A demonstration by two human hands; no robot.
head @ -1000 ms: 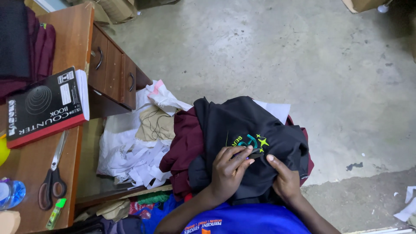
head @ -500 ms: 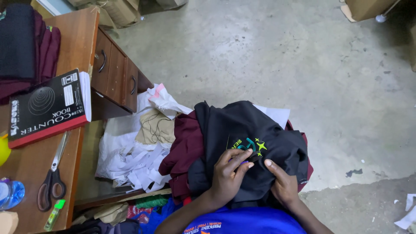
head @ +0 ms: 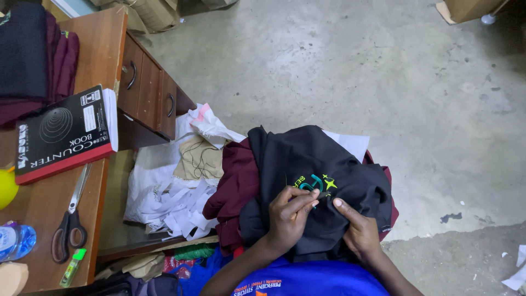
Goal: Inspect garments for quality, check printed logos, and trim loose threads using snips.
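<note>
A: Hands first, how does each grip stand?

B: The left hand (head: 289, 216) lies on the black garment (head: 318, 181), its fingertips (head: 313, 196) drawn together in a pinch on the cloth just below the embroidered emblem (head: 315, 183). Whether anything thin sits inside that pinch, I cannot tell.

A: And the right hand?

B: The right hand (head: 359, 233) clutches a fold of the same black garment, fingers curled under the cloth, thumb (head: 342, 206) pressed on top. That grip is closed on the fabric. The 2 hands sit near each other, with the emblem just above the gap between them.

A: Where does the garment lie?

B: On the person's lap, directly under both hands, draped over a maroon garment (head: 233, 183) that sticks out beyond the left hand.

A: What else is about?

B: Further out past the left hand lies a heap of white scraps (head: 175, 203) on the floor. Further out on that side stands the wooden desk (head: 104, 49) with 3 drawers (head: 148, 90). On it lie a black book (head: 63, 134), scissors (head: 70, 225), a green marker (head: 73, 267) and folded dark cloth (head: 33, 60). Beyond the right hand is the bare concrete floor (head: 383, 82).
</note>
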